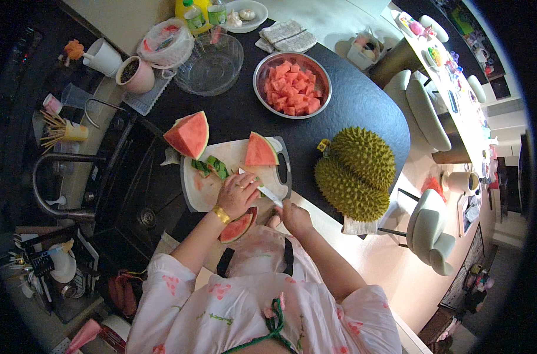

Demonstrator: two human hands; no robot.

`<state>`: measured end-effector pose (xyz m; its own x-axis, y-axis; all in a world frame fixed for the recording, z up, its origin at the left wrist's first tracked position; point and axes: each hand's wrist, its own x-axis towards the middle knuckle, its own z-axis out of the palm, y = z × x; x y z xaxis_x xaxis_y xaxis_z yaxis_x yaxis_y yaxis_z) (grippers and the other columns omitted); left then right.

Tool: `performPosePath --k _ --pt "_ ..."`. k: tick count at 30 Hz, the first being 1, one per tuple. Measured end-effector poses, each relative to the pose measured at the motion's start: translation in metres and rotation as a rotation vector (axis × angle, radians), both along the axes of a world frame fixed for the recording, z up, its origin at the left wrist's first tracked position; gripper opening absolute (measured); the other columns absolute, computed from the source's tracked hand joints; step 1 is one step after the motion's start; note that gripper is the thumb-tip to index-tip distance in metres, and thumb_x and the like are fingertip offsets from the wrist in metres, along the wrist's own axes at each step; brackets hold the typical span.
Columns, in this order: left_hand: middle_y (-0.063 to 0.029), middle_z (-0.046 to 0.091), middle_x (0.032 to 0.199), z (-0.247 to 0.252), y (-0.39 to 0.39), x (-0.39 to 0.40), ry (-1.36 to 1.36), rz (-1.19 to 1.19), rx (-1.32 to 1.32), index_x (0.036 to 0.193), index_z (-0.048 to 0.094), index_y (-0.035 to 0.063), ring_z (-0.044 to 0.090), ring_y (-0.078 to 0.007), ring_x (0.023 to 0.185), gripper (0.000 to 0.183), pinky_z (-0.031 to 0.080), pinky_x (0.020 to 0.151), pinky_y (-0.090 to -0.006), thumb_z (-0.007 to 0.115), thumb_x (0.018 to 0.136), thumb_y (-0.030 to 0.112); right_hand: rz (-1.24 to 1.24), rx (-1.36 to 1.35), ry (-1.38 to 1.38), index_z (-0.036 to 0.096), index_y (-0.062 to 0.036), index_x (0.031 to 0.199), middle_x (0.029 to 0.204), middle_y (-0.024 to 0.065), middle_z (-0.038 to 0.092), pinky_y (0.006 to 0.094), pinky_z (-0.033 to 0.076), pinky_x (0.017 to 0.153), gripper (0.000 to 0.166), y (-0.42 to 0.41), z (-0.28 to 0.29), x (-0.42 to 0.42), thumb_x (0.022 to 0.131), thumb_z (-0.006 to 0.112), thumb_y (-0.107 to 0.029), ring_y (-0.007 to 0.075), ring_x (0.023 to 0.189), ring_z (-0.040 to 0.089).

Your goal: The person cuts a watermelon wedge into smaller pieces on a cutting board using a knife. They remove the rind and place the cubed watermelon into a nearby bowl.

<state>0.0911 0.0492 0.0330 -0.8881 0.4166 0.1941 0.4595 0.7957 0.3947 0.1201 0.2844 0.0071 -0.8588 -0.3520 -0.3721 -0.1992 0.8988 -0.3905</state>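
My right hand [296, 217] grips the handle end of a kitchen knife [272, 195] at the near right of a white cutting board [193, 190]. The blade runs under the fingers of my left hand [238, 192], which lies palm down over the board. Bits of green rind show beside those fingers; what lies beneath the palm is hidden. Striped watermelon rind pieces [217, 166] rest just beyond it. A thin watermelon slice [260, 150] occupies the board's far right. One thick watermelon wedge [186, 135] stands at the far left corner. Another watermelon piece [236, 229] shows beside my left wrist.
Beyond the board, a steel bowl [258, 99] contains watermelon cubes [291, 88]. To its left stands a clear bowl [209, 75]. A spiky durian [357, 175] sits on the right of the dark countertop [352, 88]. The black sink [149, 186] and faucet [38, 177] are left.
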Motion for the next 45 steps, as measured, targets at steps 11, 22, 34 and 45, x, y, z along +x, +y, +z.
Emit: performPosePath --k 11,22,34,45 --pt "-0.0111 0.054 0.123 0.026 -0.023 -0.009 0.015 -0.011 -0.009 0.112 0.065 0.0107 0.05 -0.0308 0.117 0.032 0.035 0.103 -0.0454 0.065 0.083 0.021 0.184 -0.01 0.315 0.051 -0.0077 0.086 0.078 0.0101 0.064 0.0366 0.053 0.05 0.038 -0.011 0.054 -0.032 0.092 0.053 -0.045 0.0269 0.063 0.067" --pt "-0.0155 0.044 0.136 -0.006 -0.123 0.036 -0.125 0.325 0.005 0.132 0.051 0.0091 0.045 -0.0356 0.123 0.049 0.035 0.103 -0.0467 0.058 0.086 0.02 0.429 0.0 0.237 0.054 -0.008 0.093 0.076 0.0107 0.065 0.0374 0.054 0.051 0.04 -0.089 0.056 -0.057 0.093 0.049 -0.048 0.0257 0.063 0.068" --pt "-0.017 0.052 0.128 -0.021 -0.03 0.043 -0.263 0.31 -0.088 0.131 0.043 0.0055 0.05 -0.0369 0.116 0.08 0.039 0.094 -0.0491 0.075 0.071 0.047 -0.232 -0.171 -0.221 0.038 0.0036 0.123 0.079 0.0278 0.064 0.0529 0.05 0.06 0.045 -0.014 0.059 0.035 0.098 0.046 -0.033 0.0462 0.07 0.063" --pt "-0.0198 0.053 0.123 -0.035 -0.011 0.024 -0.19 0.334 -0.017 0.14 0.036 0.0119 0.054 -0.0374 0.108 0.087 0.042 0.089 -0.0485 0.07 0.072 0.055 -0.327 -0.169 -0.279 0.035 0.0048 0.111 0.08 0.029 0.064 0.0545 0.05 0.06 0.04 -0.028 0.061 0.068 0.098 0.043 -0.033 0.047 0.068 0.063"
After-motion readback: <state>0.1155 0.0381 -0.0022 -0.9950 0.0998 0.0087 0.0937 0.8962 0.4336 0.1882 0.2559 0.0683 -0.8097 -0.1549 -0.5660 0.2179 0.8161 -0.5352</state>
